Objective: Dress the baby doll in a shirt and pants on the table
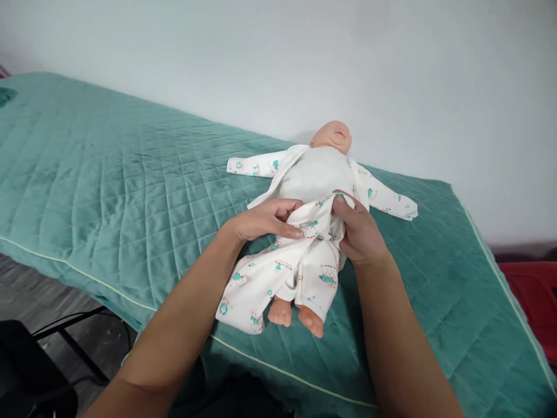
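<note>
On its back lies a baby doll [331,134], head toward the wall and bare feet toward me. A white printed baby jacket [261,165] is on its arms, its front spread apart over a plain white torso. White baby pants [256,281] with teal and orange animal prints cover the doll's legs, and both feet stick out at the bottom. My right hand [359,226] pinches the upper edge of the pants near the waist. My left hand [272,220] grips the cloth at the other side, thumb on top and fingertips partly hidden.
A green quilted cover [108,174] with a pale piped edge lies over the bed. The wall [261,58] runs along its far side. A red object [528,302] stands at the right, and a black object [30,371] at the lower left.
</note>
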{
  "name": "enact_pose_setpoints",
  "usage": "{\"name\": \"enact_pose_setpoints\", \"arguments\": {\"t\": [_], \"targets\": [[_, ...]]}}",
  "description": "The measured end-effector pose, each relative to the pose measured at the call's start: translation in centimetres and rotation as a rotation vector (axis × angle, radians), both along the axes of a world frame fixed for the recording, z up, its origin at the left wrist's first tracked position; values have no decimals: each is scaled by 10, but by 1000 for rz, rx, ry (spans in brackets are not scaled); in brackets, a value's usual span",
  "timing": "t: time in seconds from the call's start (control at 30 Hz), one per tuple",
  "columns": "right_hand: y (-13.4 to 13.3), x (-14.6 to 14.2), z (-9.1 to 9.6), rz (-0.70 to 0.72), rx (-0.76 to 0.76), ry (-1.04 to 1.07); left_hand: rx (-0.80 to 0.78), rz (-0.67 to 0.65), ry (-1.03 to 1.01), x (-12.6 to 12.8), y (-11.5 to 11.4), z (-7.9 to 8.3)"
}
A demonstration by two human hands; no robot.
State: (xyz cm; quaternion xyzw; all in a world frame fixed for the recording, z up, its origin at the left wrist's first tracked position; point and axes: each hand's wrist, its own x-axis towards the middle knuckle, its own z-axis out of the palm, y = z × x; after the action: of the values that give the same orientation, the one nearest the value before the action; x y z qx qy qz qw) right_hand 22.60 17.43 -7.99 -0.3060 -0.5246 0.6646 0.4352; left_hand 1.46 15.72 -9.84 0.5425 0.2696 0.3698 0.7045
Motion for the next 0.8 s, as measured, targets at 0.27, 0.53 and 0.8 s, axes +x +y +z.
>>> {"name": "enact_pose_setpoints", "arguments": {"t": [0.27, 0.53, 0.8], "targets": [[-1, -3, 4, -13, 45, -187, -37, 215, -133, 10, -5, -9], [-6, -11, 10, 103, 130, -363, -17, 483, -188, 18, -3, -9], [-7, -12, 8, 120, 48, -260, -49, 443, -180, 16, 0, -9]]}}
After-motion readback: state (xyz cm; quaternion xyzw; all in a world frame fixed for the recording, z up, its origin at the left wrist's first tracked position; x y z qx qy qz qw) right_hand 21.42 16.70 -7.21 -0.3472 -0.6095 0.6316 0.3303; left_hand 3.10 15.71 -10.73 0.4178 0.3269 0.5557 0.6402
